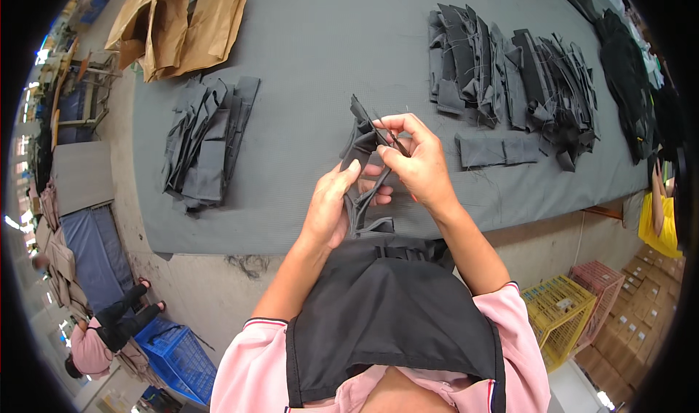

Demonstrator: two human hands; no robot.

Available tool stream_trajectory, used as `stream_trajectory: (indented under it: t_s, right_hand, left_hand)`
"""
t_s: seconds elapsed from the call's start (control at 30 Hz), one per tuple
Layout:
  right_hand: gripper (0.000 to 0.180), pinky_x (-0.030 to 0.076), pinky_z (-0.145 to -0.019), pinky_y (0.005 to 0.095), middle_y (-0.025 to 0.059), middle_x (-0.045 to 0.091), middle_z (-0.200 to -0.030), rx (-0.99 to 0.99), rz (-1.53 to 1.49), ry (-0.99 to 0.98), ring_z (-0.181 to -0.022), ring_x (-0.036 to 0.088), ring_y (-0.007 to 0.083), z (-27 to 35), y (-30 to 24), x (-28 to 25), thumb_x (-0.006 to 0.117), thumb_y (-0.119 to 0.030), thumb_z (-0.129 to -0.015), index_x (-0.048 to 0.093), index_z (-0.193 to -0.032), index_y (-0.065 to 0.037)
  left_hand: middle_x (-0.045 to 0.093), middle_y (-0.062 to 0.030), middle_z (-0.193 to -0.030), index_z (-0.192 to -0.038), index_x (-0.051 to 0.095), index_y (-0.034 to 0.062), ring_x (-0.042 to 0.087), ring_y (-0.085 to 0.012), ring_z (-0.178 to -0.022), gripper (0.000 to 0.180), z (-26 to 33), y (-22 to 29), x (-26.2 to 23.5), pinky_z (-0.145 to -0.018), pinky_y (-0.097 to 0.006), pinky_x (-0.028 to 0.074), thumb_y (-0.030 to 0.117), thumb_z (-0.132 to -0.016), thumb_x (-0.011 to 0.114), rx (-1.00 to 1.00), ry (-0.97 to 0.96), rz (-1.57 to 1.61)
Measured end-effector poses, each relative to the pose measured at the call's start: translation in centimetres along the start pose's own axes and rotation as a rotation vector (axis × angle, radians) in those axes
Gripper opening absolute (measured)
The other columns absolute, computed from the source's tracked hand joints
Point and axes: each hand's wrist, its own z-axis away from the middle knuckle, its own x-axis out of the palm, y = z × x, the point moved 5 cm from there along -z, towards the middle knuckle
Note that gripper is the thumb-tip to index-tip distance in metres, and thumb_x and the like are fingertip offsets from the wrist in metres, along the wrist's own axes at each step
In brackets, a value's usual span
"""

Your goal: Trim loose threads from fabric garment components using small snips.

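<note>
Close in front of my body, my left hand (328, 198) is closed on a dark grey fabric strip (358, 151), thumb on top and fingers behind it. The folded cloth rises above the hand, and its lower end hangs down toward my apron. My right hand (419, 162) is at the strip's upper right edge, closed around small dark thread snips (394, 142) with a bit of orange showing. Their slim tips point up and left, beside the cloth. Fingers partly hide the snips, so whether the blades touch a thread I cannot tell.
A grey-covered table (313, 56) spreads ahead. One pile of dark strips (207, 147) lies left, a larger pile (502, 71) right, with a flat piece (497, 151) below it. A brown paper bag (182, 27) stands far left. Crates (557, 315) sit lower right; another person (102, 336) is lower left.
</note>
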Motion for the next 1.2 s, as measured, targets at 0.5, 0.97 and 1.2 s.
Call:
stream_trajectory:
  t_s: [0.5,0.97,1.2]
  right_hand:
    - [0.016,0.036,-0.052,0.0166,0.0011,0.062,-0.074,-0.11,0.133,-0.012,-0.06,0.046,-0.0001,5.4,-1.2,0.4,0.066,-0.001,-0.08,0.057,-0.094,-0.003]
    - [0.005,0.035,-0.048,0.0243,0.0023,0.059,-0.064,-0.201,-0.173,-0.691,-0.049,0.045,0.0093,7.7,-3.5,1.9,0.066,-0.004,-0.079,0.063,-0.075,-0.002]
    - [0.004,0.045,-0.054,0.0255,0.0061,0.06,-0.067,-0.349,0.265,-0.074,-0.061,0.059,0.0111,3.5,-2.5,2.1,0.059,0.0,-0.083,0.061,-0.086,0.002]
  left_hand:
    - [0.057,-0.0101,-0.108,-0.111,0.051,0.001,0.058,-0.0165,-0.097,0.026,-0.3,1.1,-1.0,-0.086,-0.03,0.048,0.016,-0.091,0.058,0.367,0.126,-0.162]
    - [0.057,-0.0149,-0.111,-0.113,0.049,-0.0006,0.057,-0.0209,-0.1,0.035,-0.3,1.3,-1.6,-0.088,-0.033,0.047,0.03,-0.096,0.047,0.249,0.106,0.019]
    - [0.057,-0.0203,-0.115,-0.114,0.05,-0.0034,0.058,-0.0257,-0.105,0.047,-0.2,1.6,-1.2,-0.093,-0.036,0.047,0.038,-0.094,0.048,0.316,0.006,-0.032]
